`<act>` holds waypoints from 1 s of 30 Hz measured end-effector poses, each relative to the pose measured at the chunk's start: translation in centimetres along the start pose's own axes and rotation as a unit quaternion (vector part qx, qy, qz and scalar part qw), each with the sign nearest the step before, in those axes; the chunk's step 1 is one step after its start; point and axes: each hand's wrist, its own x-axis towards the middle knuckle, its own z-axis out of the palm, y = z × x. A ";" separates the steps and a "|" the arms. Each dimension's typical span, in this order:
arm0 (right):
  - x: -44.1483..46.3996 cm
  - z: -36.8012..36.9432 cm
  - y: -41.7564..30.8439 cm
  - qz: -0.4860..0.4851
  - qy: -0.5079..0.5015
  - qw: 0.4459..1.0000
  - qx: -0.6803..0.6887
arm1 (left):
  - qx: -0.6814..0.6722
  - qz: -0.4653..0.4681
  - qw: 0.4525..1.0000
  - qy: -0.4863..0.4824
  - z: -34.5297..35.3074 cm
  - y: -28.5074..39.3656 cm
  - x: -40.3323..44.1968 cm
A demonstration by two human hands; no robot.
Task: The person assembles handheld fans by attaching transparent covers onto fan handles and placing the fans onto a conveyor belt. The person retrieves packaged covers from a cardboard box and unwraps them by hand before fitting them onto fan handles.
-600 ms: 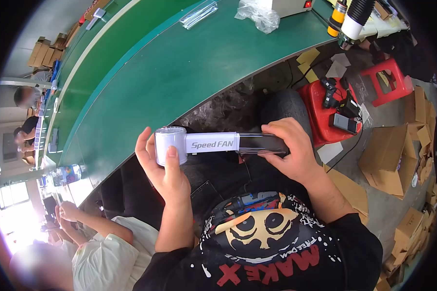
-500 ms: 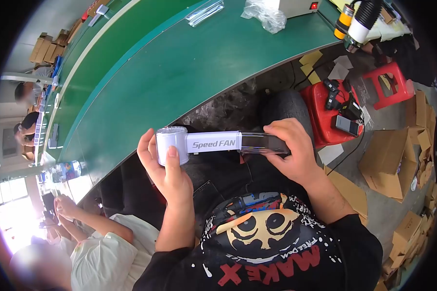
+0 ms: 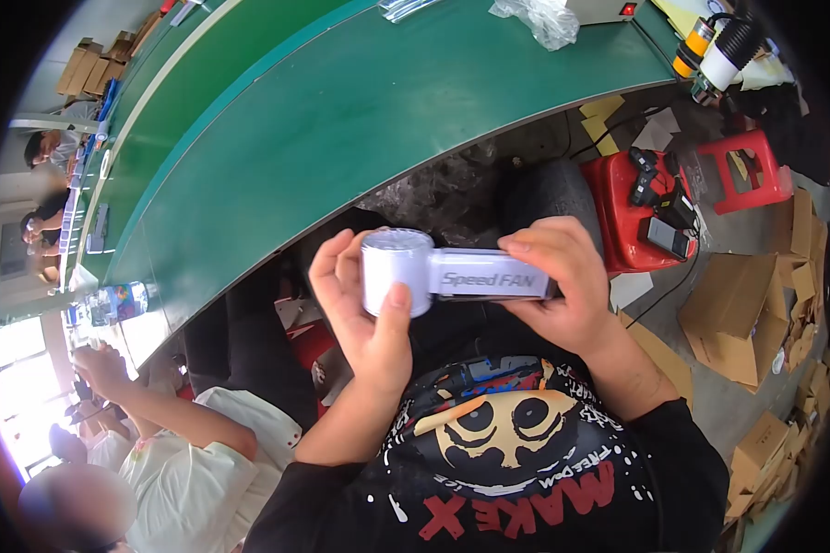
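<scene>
"Surroundings?"
"Seeing green table (image 3: 277,138) ahead, plastic bag (image 3: 546,23) on it, red stool (image 3: 618,221) at right, open cardboard box (image 3: 733,313) beyond. Can't see far end past right hand (image 3: 572,297)."
"And white fan (image 3: 396,276)?"
"Held off table, clamped in fingers of left hand (image 3: 367,334) and right hand."
"Versus earlier?"
"Gripping with hands closer together, right one now beside lettering (image 3: 489,280)."

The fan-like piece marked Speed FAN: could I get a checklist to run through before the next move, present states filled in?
1. Left hand on the white cylinder: ok, thumb across its near side.
2. Right hand on the lettered stem: ok, gripping it away from the cylinder.
3. Lettering readable: ok.
4. Lettered stem fully visible: not ok, the right hand covers part.
5. Its covered end's condition: cannot tell.
</scene>
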 end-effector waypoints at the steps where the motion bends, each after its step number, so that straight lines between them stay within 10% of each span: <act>1: 0.1 0.1 0.0 0.002 0.000 1.000 0.015 | 0.010 -0.011 1.000 -0.024 0.3 -0.2 -0.2; 13: 0.3 -1.0 1.0 0.059 0.027 0.995 0.070 | 0.179 0.204 0.947 -0.172 0.0 -1.9 1.1; 30: 1.2 -1.7 -0.1 0.038 -0.001 0.998 0.054 | 0.184 0.220 0.947 -0.142 0.1 -1.4 0.0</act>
